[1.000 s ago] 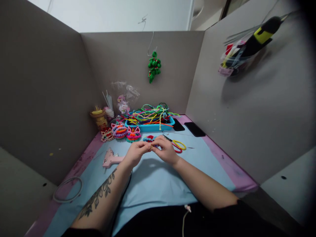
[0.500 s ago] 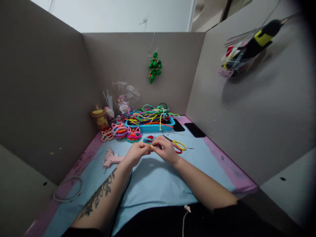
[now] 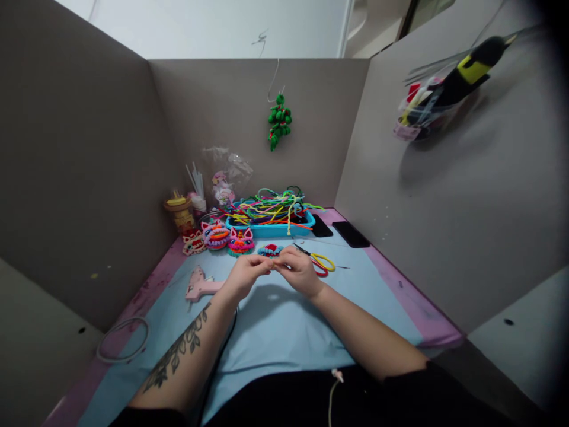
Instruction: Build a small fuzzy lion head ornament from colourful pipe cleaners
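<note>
Over the counter [image 3: 306,332], the left hand [image 3: 243,277] and right hand [image 3: 299,271] meet, their fingers [image 3: 261,264] pinching a small, mostly hidden yellowish piece [image 3: 274,264], with scissors [image 3: 316,257] just beyond the right.

Passable at 6 o'clock from right hand [image 3: 299,274], over blue cloth [image 3: 284,332]; blocked at 3 by scissors [image 3: 314,256], 9 by left hand [image 3: 245,275], 11 by tray [image 3: 267,230].

Less of the small yellow piece [image 3: 274,265] shows now than half a second ago.
</note>
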Tool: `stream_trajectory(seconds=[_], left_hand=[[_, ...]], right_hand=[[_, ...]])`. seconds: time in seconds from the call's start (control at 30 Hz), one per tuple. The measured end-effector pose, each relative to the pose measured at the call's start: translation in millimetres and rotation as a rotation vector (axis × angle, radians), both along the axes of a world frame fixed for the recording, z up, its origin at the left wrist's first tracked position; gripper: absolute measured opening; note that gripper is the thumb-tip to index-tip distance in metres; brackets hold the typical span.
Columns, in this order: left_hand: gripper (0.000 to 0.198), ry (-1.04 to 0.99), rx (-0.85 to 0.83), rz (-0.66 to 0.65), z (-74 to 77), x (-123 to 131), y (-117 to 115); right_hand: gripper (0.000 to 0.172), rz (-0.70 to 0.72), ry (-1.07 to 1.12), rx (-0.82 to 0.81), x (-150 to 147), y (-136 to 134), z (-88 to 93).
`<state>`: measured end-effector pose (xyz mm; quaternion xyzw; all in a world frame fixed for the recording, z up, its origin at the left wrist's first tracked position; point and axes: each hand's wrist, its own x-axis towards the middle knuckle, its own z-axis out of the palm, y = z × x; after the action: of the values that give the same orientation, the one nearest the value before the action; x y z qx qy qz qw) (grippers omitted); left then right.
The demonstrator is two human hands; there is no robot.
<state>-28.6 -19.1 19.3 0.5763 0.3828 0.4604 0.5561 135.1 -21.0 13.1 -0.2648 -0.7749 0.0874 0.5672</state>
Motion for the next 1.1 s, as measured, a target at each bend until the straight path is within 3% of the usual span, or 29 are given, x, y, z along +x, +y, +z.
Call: stream_trajectory(seconds=[0.2,0.43,0.6,0.73,0.9,1.1], left_hand=[[0.028,0.059,0.066,-0.004,0.8,-2.4,0.6],[0.037,-0.004,0.003,0.013,-1.0,-0.6,2.3],[0.039,-0.124,-0.112,-0.064,-0.6,-0.9,0.9],[0.039,-0.292,-0.164,-0.134,-1.6,0.0,-1.5],[0.036,-0.356,-0.157,-0.157,-3.1,3.2,-2.2],[0.035,-0.398,-0.180,-0.153,-1.1,2.0,-2.0]], right_hand=[[0.012,0.027,-0.001,-0.031,-0.1,0.8,0.0],[0.012,0.044,0.022,-0.159,-2.6,4.9,0.9],[0.014,0.087,0.109,-0.211,1.7,6.9,-3.3],[0.013,0.078,0.097,-0.173,2.4,5.4,-5.4],[0.011,0.010,0.024,0.006,0.1,2.5,-6.8],[0.029,-0.017,0.029,0.019,0.2,-1.3,-6.0]])
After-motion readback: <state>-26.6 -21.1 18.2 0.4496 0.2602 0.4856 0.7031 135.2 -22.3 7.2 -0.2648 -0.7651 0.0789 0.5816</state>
